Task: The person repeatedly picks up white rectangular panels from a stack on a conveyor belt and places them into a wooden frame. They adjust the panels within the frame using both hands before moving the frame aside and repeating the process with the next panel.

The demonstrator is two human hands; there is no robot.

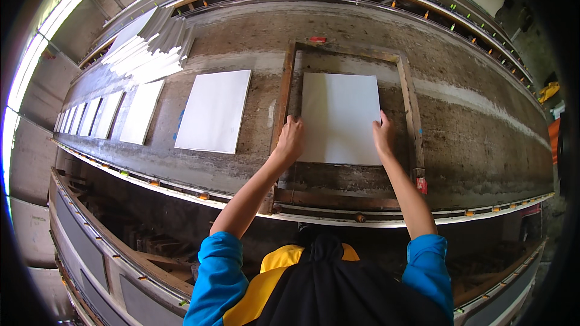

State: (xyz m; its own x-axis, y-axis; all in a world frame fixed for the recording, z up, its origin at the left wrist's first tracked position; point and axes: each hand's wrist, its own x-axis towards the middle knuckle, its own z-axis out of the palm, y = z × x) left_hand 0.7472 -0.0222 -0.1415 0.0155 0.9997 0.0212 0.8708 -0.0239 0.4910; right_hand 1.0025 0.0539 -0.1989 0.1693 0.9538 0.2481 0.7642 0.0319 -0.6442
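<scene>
A blank white rectangular panel [340, 119] lies within a worn wooden frame [413, 115] on the long, stained table. My left hand [291, 137] is closed at the panel's left edge, close beside the frame's left bar. On the opposite edge, my right hand [383, 134] pinches the panel between thumb and fingers. Both forearms reach over the frame's near bar. The undersides of the panel and my fingertips are hidden.
Left of the frame lies another white panel [213, 111], with several more in a row beyond it. A fanned pile of white panels [151, 54] sits at the far left. A rail with small orange and green pegs [360, 217] edges the table.
</scene>
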